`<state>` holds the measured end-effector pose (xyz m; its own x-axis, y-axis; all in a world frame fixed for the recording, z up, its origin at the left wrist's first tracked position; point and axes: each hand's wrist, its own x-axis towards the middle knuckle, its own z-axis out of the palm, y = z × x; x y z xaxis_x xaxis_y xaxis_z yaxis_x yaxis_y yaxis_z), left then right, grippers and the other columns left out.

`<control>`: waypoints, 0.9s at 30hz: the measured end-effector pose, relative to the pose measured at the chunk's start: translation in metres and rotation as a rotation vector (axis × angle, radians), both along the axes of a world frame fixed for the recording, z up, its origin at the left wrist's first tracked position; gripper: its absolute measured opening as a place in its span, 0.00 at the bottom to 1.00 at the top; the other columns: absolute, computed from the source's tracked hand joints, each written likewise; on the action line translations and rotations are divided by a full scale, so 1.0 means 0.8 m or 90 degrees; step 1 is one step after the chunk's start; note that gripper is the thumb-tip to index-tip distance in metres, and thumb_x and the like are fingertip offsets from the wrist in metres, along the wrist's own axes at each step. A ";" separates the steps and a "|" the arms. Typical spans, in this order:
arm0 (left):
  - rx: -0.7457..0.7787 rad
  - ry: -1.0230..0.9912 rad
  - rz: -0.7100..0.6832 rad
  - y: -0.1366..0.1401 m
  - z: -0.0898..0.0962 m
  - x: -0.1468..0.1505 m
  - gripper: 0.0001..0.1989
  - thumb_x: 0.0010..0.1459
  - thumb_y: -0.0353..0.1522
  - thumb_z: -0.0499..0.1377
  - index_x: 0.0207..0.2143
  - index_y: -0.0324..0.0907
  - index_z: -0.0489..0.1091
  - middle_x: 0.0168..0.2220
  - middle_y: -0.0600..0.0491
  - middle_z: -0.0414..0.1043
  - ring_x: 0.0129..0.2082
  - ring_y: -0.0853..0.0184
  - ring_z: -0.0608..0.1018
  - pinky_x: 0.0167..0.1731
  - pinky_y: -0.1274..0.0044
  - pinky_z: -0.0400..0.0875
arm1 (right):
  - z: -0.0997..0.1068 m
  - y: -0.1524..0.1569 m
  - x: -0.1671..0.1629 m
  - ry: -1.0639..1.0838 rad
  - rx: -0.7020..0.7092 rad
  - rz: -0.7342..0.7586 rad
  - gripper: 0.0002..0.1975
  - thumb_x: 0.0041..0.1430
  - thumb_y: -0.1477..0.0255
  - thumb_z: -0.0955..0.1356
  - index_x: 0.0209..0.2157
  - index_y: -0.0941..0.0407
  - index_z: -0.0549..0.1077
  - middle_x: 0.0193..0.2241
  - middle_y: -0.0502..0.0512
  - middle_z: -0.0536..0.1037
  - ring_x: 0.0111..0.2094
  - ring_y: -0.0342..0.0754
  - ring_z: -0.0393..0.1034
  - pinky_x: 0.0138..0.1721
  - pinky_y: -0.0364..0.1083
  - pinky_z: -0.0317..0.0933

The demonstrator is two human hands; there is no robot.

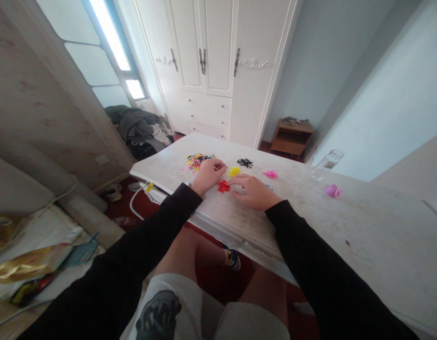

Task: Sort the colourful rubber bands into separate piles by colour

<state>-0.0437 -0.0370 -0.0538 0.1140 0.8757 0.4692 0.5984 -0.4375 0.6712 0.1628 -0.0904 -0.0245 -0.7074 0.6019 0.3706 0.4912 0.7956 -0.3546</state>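
Note:
My left hand [209, 175] is over the table beside a mixed heap of small coloured bands [196, 162], which look like little rubber bands. Its fingers are curled into a pinch, and whatever they hold is too small to make out. Just right of it lies a small pile of red bands [223, 186]. My right hand [253, 192] rests at that pile's right side, thumb and forefinger apart, with nothing visible in it. Behind the hands are a yellow pile [234, 172] and a black pile [245, 163]. Farther right lies a pink pile [270, 174]. A bit of blue [269, 187] shows past my right hand, mostly hidden.
A clear glass or jar [328, 164] and a pinkish-purple object [333, 191] are on the right of the white table [377, 236]. A white cable [134, 203] hangs at the table's left edge. Beyond are a white wardrobe [218, 71] and heaped clothes [138, 130].

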 end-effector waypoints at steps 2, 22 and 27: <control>0.000 -0.003 0.015 0.002 0.002 -0.002 0.08 0.58 0.31 0.59 0.30 0.40 0.79 0.30 0.50 0.80 0.32 0.63 0.79 0.37 0.72 0.73 | 0.000 0.000 0.001 0.010 0.005 -0.016 0.12 0.62 0.78 0.68 0.45 0.57 0.81 0.46 0.60 0.83 0.50 0.55 0.76 0.56 0.54 0.67; 0.053 0.124 0.310 0.037 0.004 -0.050 0.08 0.59 0.24 0.58 0.36 0.43 0.74 0.38 0.47 0.80 0.44 0.55 0.77 0.45 0.67 0.68 | 0.007 -0.001 0.004 0.005 -0.001 -0.077 0.10 0.62 0.77 0.68 0.42 0.59 0.81 0.45 0.62 0.83 0.50 0.55 0.75 0.55 0.53 0.65; 0.098 0.066 0.321 0.038 0.005 -0.051 0.06 0.60 0.26 0.58 0.35 0.44 0.73 0.37 0.48 0.80 0.45 0.56 0.77 0.49 0.67 0.68 | 0.005 0.000 0.005 0.005 0.003 -0.075 0.10 0.62 0.77 0.68 0.41 0.59 0.82 0.43 0.62 0.83 0.48 0.55 0.75 0.54 0.53 0.66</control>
<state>-0.0843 -0.0066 -0.0500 -0.2495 0.7556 0.6056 0.8197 -0.1681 0.5475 0.1666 -0.0905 -0.0206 -0.6285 0.6795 0.3784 0.5790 0.7336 -0.3556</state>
